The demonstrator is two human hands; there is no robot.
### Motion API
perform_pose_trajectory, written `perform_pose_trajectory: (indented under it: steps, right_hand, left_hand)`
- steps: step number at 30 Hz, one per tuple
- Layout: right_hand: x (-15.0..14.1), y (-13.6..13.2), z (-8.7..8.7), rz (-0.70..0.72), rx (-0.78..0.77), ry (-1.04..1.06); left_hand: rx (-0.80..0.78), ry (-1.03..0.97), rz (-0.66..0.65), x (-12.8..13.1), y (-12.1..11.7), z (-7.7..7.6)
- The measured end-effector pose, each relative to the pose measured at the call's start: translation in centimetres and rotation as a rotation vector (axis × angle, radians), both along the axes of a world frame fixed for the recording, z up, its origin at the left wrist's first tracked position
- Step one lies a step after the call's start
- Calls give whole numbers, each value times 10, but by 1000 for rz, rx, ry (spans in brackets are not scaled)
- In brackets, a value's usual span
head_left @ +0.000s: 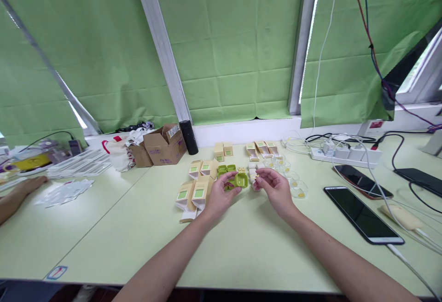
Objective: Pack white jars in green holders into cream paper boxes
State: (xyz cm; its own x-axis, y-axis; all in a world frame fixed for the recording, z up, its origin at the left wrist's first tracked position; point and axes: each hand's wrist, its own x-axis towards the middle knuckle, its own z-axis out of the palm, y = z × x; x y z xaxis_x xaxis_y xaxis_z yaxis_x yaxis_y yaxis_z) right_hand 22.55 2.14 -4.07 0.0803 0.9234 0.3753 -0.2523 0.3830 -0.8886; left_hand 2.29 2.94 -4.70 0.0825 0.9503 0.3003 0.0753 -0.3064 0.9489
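In the middle of the table my left hand [223, 193] grips a small green square dish [241, 180] by its left side, with the hollow side facing me. My right hand [274, 188] is just right of the dish, thumb and fingertips pinched together; whatever is between them is too small to make out. Small white pieces [252, 171] lie behind its fingertips. More green dishes [227, 169] and small yellow pieces [241, 170] are behind my left hand. Clear plastic covers [297, 188] with yellow spots lie right of my right hand. Open cardboard boxes [200, 191] with green squares stand at left.
More small boxes [261, 149] stand at the back. A carton [165, 144] and a black cylinder [188, 137] are behind left. Right are a power strip [346, 155], cables and phones [363, 214]. Another person's hand [26, 191] rests at far left near flat white packets [64, 191].
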Motion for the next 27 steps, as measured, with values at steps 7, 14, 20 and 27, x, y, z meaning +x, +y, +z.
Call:
perform_pose_trajectory:
  steps: [7,14,20,27]
  right_hand:
    - [-3,0,-6,-1,16,-30]
    - [-1,-5,-12,-102,210,-328]
    - [1,-9,-11,-216,545,-594]
    - [3,-5,-14,-351,800,-839]
  left_hand:
    - [12,13,7,0,-1,1]
    - [79,18,5,3,-7,7]
    - [140,103,0,4,-14,8]
    - [177,186,-9,7,-21,11]
